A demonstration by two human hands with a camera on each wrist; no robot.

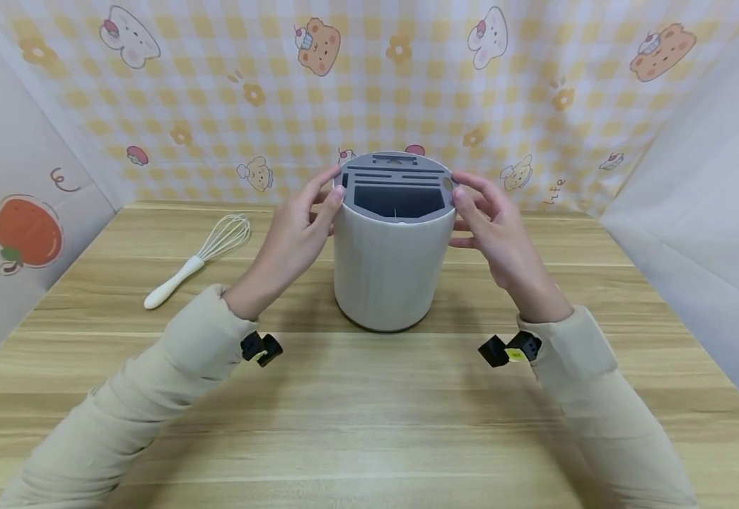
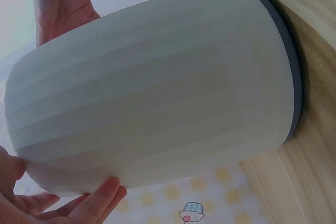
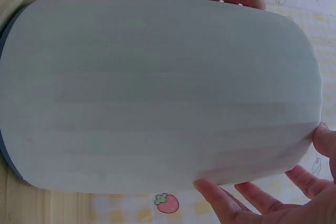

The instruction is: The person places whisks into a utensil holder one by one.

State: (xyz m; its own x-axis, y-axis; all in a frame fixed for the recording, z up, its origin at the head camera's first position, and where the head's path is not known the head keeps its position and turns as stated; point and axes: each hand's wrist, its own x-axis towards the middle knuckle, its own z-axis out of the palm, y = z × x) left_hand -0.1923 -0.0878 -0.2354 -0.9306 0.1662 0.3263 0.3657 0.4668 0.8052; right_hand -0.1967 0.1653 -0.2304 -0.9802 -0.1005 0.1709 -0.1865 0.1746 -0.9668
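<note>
A white, rounded knife block [image 1: 385, 272] with a grey slotted top [image 1: 394, 177] stands upright in the middle of the wooden table. Its top has narrow slots and one wide opening at the front. My left hand [image 1: 293, 233] grips the left side near the rim, thumb at the top edge. On the opposite side my right hand [image 1: 501, 233] holds it the same way, thumb at the rim and fingers spread along the wall. Both wrist views show the smooth white wall, with a dark base ring [image 2: 291, 51] close to the tabletop.
A whisk [image 1: 194, 265] with a white handle lies on the table [image 1: 369, 424] to the left, wires pointing away from me. Behind the knife block hangs a yellow checked curtain [image 1: 382, 92] with cartoon prints. Pale sheets border both sides.
</note>
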